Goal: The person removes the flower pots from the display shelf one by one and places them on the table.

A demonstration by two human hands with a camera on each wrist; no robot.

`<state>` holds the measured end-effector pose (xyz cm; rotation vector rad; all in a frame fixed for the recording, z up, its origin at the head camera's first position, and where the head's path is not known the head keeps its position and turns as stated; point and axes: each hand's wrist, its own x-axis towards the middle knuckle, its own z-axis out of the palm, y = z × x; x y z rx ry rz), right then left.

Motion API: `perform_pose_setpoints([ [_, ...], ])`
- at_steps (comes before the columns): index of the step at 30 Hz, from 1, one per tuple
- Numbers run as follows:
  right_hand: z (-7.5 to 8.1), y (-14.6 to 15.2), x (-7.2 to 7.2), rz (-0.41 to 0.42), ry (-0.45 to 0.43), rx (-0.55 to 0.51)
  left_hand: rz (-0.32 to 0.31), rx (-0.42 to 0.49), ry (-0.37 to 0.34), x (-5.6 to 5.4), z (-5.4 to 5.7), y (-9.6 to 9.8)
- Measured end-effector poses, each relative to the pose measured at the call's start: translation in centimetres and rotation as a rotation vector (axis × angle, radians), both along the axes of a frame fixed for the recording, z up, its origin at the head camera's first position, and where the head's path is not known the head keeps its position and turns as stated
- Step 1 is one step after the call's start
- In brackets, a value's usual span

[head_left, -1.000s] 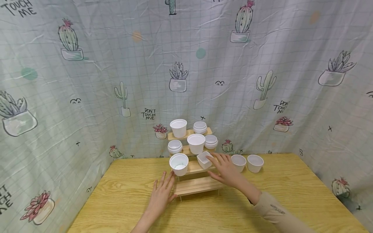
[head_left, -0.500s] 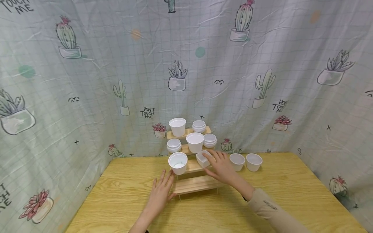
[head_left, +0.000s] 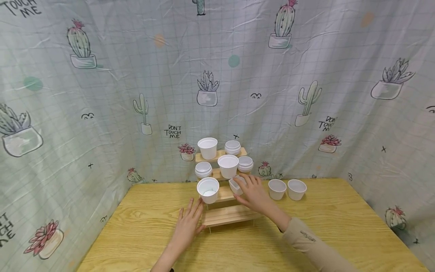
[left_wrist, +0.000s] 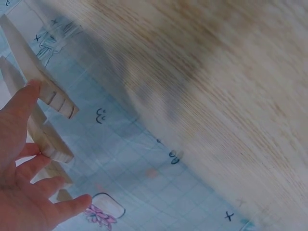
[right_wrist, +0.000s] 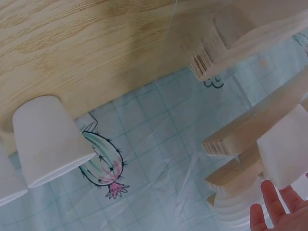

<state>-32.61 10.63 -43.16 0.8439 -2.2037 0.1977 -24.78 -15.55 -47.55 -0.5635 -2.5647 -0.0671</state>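
Observation:
A small square white pot (head_left: pixel 236 186) stands on the second step from the front of a wooden tiered stand (head_left: pixel 231 216). My right hand (head_left: pixel 256 196) holds this pot, thumb at its front side and fingers over its far side. In the right wrist view the fingers (right_wrist: pixel 272 204) lie along the square pot (right_wrist: pixel 286 147). My left hand (head_left: pixel 185 226) rests at the stand's left end, fingers spread and mostly straight. In the left wrist view its thumb (left_wrist: pixel 29 94) touches the end of one board (left_wrist: pixel 45 82). A round white pot (head_left: pixel 208 190) stands just above the left fingertips.
Several more white pots stand on the upper steps, including a tall one (head_left: pixel 207 149) at top left and a tall one (head_left: pixel 228 166) mid-stand. Two round pots (head_left: pixel 276 190) sit on the table (head_left: pixel 323 226) to the right. A cactus-print curtain (head_left: pixel 217 124) hangs behind.
My right hand has moved slightly left and closed in around the square pot, its thumb coming up to the pot's front. My left hand has stayed at the stand's left end.

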Motion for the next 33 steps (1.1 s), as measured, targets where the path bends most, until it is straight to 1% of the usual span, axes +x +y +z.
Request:
perform_pose_setpoints([
  [5, -0.20, -0.14, -0.24, -0.011, 0.027, -0.004, -0.014, 0.006, 0.046, 0.03, 0.03, 0.03],
  [8, -0.29, -0.13, -0.34, -0.028, 0.035, 0.005, -0.020, 0.011, 0.058, 0.03, 0.08, 0.07],
  [14, -0.40, -0.26, -0.56, -0.026, 0.012, 0.003, -0.013, 0.011, 0.038, 0.08, 0.16, 0.07],
  [21, -0.55, -0.63, -0.77, -0.046, 0.016, 0.025, -0.007, 0.009, 0.047, 0.00, 0.13, 0.05],
  [25, -0.61, -0.67, -0.75, -0.056, 0.028, 0.034, 0.002, 0.003, 0.022, 0.08, 0.23, 0.09],
  [29, -0.70, -0.59, -0.76, -0.045, 0.043, 0.031, 0.008, 0.004, 0.001, 0.17, 0.32, 0.14],
  [33, -0.67, -0.50, -0.66, -0.028, 0.037, 0.025, 0.010, 0.005, -0.009, 0.19, 0.35, 0.13],
])
